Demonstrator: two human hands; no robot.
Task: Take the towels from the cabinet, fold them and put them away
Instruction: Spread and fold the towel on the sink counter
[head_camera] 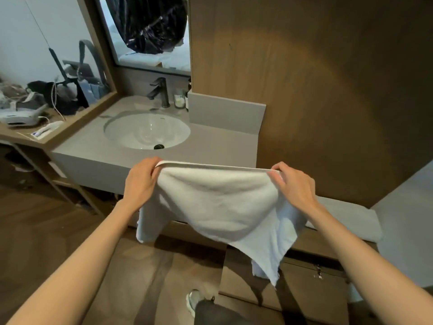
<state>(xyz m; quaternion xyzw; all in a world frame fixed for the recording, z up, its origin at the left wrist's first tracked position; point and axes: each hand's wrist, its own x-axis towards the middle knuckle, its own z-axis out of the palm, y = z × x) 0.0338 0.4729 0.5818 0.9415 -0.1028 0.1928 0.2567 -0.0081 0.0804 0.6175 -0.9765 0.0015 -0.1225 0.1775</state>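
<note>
- White towel [218,207] held up in the air in front of the vanity counter [93,152], top hem stretched roughly level between both hands; the body sags and uneven corners dangle below (one at lower left, a pointed one at lower right).
- Left hand [140,181] pinches the top-left corner, fingers curled over the hem.
- Right hand [294,184] pinches the top-right corner, thumb and fingers closed on the fabric.
- Both forearms bare, reaching in from the bottom edge.
- Grey towel [346,216] lies flat on the low wooden cabinet [311,275] at the right, behind the right forearm.
- White oval sink [147,131] set in the counter, dark faucet [159,91] behind it, mirror [150,31] above.
- Cluttered shelf [25,137] at far left (cables, small items, hard to make out).
- Shoe [193,301] visible on the wooden floor [46,231].
</note>
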